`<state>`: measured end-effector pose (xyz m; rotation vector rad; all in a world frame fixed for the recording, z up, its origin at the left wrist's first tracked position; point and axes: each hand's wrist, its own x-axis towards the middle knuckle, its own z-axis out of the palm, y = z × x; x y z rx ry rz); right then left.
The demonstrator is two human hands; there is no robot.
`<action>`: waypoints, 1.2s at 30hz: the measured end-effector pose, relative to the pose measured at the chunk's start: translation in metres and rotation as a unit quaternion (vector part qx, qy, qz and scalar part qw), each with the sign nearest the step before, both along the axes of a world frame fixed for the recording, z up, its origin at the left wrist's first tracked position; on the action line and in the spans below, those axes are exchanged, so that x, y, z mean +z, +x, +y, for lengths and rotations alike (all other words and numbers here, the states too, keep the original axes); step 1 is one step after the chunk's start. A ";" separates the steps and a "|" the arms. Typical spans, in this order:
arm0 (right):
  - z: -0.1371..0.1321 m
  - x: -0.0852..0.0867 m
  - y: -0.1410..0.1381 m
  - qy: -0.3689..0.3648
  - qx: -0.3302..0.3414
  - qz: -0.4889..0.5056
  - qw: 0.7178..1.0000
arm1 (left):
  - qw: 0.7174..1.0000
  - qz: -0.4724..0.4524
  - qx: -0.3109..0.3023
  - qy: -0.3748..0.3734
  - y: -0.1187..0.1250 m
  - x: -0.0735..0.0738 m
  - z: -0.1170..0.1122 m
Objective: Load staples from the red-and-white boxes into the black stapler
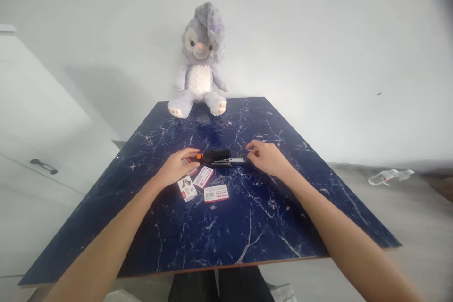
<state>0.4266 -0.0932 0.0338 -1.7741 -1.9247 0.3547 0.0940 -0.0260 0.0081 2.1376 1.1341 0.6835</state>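
A black stapler (216, 155) with an orange piece at its left end lies across the table. Its metal staple tray (238, 160) sticks out to the right. My left hand (173, 166) is closed at the orange end, fingertips on the stapler. Just beyond the tray's right tip, my right hand (267, 156) has its fingers curled in; whether something small is between them is hidden. Several small red-and-white boxes lie near my left hand: a box with a stapler picture (187, 188), a middle box (203, 177), a barcoded box (216, 193), and one partly under my fingers.
The dark blue marbled table (247, 226) narrows toward the back. At its far edge a grey plush rabbit (201, 63) sits against the white wall. A white cabinet (38, 127) stands left. Clear plastic packaging (389, 176) lies to the right, beyond the table.
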 end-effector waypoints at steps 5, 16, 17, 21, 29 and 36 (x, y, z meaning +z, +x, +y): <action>-0.011 0.002 -0.017 -0.037 0.027 0.007 0.999 | 1.000 0.018 0.004 0.020 0.001 0.002 -0.001; -0.026 -0.013 -0.057 0.040 0.035 -0.089 0.995 | 1.000 0.008 0.013 -0.008 0.005 0.006 -0.002; -0.028 -0.014 -0.061 0.047 0.038 -0.112 0.992 | 1.000 0.004 0.013 -0.009 0.005 0.005 -0.002; -0.032 -0.017 -0.071 0.067 0.058 -0.180 0.980 | 1.000 -0.007 0.004 -0.014 0.006 0.003 -0.001; -0.033 -0.019 -0.073 0.109 0.085 -0.173 0.975 | 0.999 -0.044 -0.001 0.004 0.006 0.004 -0.008; -0.014 -0.031 -0.064 0.088 0.070 -0.025 0.993 | 1.000 -0.012 0.011 -0.019 0.017 0.011 -0.019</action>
